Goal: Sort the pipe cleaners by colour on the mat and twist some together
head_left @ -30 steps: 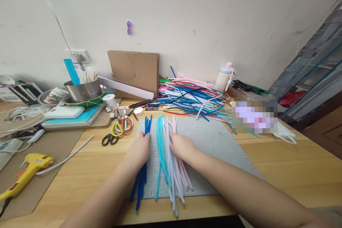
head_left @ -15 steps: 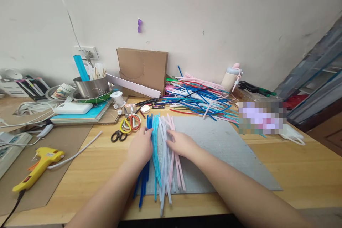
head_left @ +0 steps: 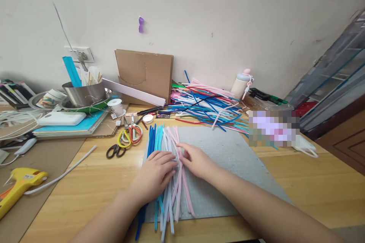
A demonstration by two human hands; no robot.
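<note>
Where grey mat (head_left: 225, 171) covers the table (head_left: 322, 182), my left hand (head_left: 158, 171) lies slack over stems (head_left: 179, 177), right hand (head_left: 196, 161) half-curled; lower-left glue-gun label (head_left: 29, 177) illegible.

Left hand (head_left: 157, 171) bare, right hand (head_left: 197, 160) bare; both forearms (head_left: 252, 201) bare as far as view reaches.

Craft workspace, wooden table (head_left: 319, 190), glue gun (head_left: 21, 184), scissors (head_left: 129, 133), grey cutting mat (head_left: 222, 159), colourful pipe cleaners (head_left: 178, 197)

Left fingers (head_left: 165, 158) across pale stems (head_left: 171, 218); right fingers (head_left: 185, 147) at pink stems (head_left: 180, 176)
</note>
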